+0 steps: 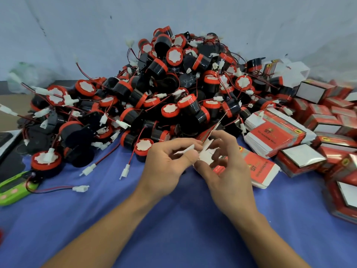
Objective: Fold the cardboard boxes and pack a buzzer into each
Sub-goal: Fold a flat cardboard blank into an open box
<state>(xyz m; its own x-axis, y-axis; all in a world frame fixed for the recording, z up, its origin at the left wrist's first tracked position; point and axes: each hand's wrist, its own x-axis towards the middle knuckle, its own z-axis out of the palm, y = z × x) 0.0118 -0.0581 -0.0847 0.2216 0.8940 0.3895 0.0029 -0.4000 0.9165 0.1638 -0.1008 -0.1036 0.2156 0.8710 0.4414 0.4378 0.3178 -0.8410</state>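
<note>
The blue-clothed desk (173, 219) lies open on my side of both grips, bare cloth running toward me. Beyond my fingertips the heap of buzzers (173, 89) crowds in close, with wires trailing out to the left. Right of my right grip, folded boxes (301, 159) fill that side, and a stack of flat boxes (276, 132) lies between them and the heap. Far left of my left grip a green device (11, 192) lies near the desk's edge. The cardboard box (205, 151) is between my grips, flat and nearly edge-on — its long axis slants from my palms up and away toward the heap. My left grip (164, 167) pinches a white flap between thumb and forefinger. My right grip (228, 167) curls round the box's other side, fingers partly closed.
</note>
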